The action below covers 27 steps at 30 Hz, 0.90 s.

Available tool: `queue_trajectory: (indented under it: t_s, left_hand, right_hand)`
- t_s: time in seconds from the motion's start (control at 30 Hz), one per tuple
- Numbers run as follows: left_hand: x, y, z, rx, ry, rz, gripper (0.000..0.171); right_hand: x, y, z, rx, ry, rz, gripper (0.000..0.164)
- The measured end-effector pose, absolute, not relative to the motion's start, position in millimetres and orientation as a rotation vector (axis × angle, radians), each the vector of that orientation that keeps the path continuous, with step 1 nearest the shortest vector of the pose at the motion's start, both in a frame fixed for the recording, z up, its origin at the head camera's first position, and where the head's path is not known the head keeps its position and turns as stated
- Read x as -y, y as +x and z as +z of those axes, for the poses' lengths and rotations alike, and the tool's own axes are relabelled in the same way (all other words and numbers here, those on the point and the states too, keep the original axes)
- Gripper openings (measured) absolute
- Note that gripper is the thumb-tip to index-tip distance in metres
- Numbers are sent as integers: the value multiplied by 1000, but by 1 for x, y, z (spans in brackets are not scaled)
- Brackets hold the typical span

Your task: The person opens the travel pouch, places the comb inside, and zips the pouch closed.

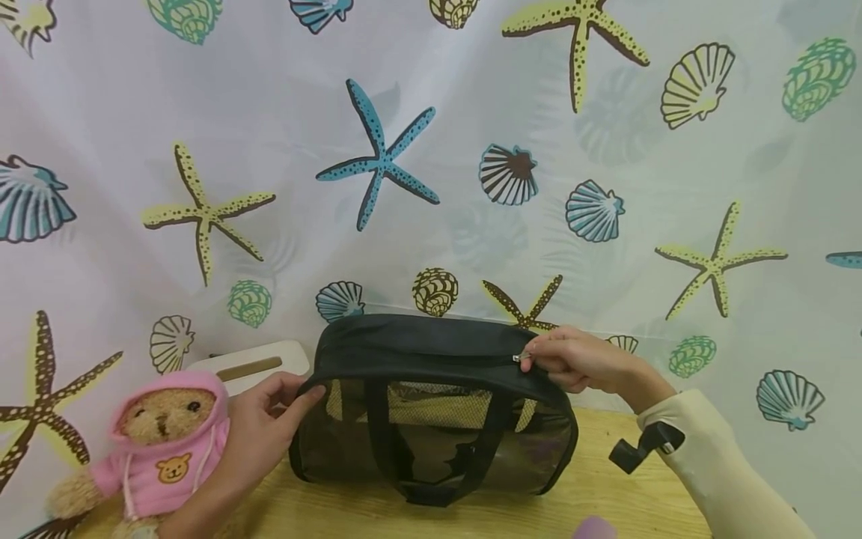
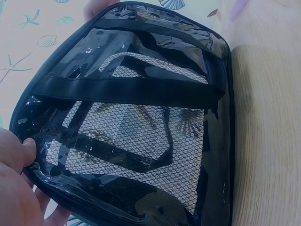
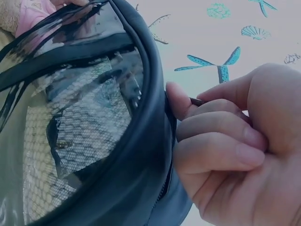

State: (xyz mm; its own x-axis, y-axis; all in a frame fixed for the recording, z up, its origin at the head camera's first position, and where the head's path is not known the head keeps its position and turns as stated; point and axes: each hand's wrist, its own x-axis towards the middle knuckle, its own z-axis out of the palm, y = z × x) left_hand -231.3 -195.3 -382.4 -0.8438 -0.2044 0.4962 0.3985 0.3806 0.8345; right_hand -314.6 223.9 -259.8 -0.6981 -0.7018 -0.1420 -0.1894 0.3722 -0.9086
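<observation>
A black toiletry bag (image 1: 417, 333) with clear front panel, mesh back and black strap handles stands on the wooden table. My left hand (image 1: 259, 423) pinches its upper left edge, thumb on the front and fingers behind, as the left wrist view also shows on the bag's rim (image 2: 23, 108). At the top right end, my right hand (image 1: 579, 359) pinches the metal zipper pull (image 1: 518, 358) between thumb and forefinger. In the right wrist view the other fingers of that hand (image 3: 221, 141) are curled beside the bag's black side, with zipper teeth (image 3: 162, 190) showing below.
A teddy bear (image 1: 161, 419) in a pink hoodie sits at the left, close to my left forearm. Behind it lies a white box (image 1: 289, 352) with a brown slot. A shell-and-starfish curtain (image 1: 431, 232) hangs behind. Something purple (image 1: 595, 528) shows at the front edge.
</observation>
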Motion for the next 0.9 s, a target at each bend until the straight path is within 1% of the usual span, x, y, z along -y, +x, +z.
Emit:
queue_trajectory:
  t_s: [0.5, 0.9]
  left_hand:
    - [197, -233, -381, 2128, -129, -1501, 14]
    - [197, -227, -377, 2152, -136, -1520, 15]
  right_hand:
    - [-207, -311, -254, -2187, -740, -1277, 36]
    - [-195, -308, -251, -2207, -722, -1280, 36]
